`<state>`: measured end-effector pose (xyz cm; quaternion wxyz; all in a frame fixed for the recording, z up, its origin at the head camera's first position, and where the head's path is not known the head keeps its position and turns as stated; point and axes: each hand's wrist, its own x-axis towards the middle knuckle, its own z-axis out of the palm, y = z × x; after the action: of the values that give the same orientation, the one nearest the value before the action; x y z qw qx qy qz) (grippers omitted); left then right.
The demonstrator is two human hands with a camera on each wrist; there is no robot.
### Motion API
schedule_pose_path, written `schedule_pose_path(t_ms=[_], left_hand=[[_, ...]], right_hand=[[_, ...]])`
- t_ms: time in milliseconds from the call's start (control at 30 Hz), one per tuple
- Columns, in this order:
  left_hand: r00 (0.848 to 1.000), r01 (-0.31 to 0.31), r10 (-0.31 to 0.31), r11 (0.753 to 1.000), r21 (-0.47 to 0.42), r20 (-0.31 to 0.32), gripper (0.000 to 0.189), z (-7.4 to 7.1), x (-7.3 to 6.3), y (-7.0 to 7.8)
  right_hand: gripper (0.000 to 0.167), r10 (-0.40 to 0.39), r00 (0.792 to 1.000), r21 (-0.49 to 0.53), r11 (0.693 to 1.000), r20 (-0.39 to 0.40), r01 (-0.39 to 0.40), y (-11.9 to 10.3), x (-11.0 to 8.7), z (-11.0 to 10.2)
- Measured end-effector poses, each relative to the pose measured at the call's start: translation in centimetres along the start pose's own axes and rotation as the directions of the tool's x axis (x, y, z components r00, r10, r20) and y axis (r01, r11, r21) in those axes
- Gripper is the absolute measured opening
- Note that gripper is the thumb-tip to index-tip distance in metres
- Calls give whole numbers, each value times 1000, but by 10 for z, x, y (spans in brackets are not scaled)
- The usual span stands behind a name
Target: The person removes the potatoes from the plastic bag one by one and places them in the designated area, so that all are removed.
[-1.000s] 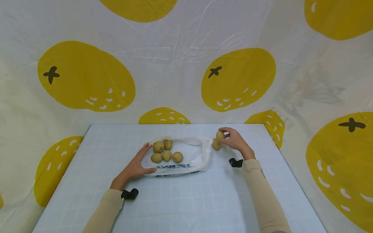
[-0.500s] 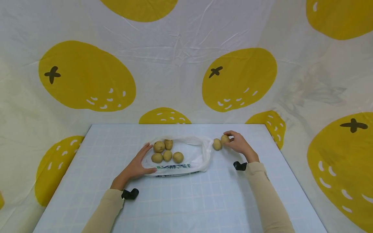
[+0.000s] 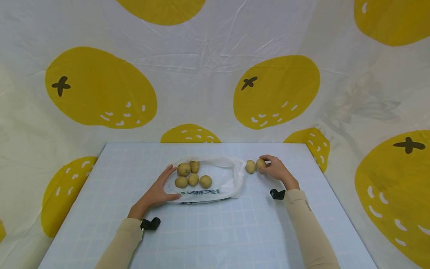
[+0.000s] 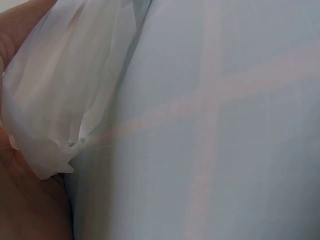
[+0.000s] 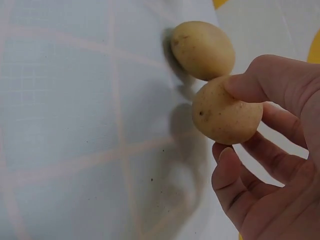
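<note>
Right hand (image 3: 276,169) pinches a potato (image 5: 225,117) between thumb and fingers — just beside a second loose potato (image 3: 250,166), both right of the white bag (image 3: 220,175) on the pale checked table (image 3: 215,235). Left hand (image 3: 155,192) grips nothing; thumb and fingers spread against the bag's left end. Five more potatoes (image 3: 193,179) sit inside the bag, toward that end — can't tell if the pinched one touches the table.
</note>
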<state>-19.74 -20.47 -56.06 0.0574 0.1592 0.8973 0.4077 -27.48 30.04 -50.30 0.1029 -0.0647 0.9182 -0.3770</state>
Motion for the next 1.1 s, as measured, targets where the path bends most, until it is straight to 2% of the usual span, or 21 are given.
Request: schedule_pose_path(t_ms=[433, 1100], left_hand=[[1000, 6, -6, 1000, 6, -1, 110, 0, 1, 1], [1000, -10, 10, 1000, 7, -4, 109, -1, 0, 1]], right_hand=[[57, 26, 1000, -12, 1000, 5, -26, 7, 2, 4], [56, 2, 1000, 23, 1000, 6, -2, 13, 5, 9]])
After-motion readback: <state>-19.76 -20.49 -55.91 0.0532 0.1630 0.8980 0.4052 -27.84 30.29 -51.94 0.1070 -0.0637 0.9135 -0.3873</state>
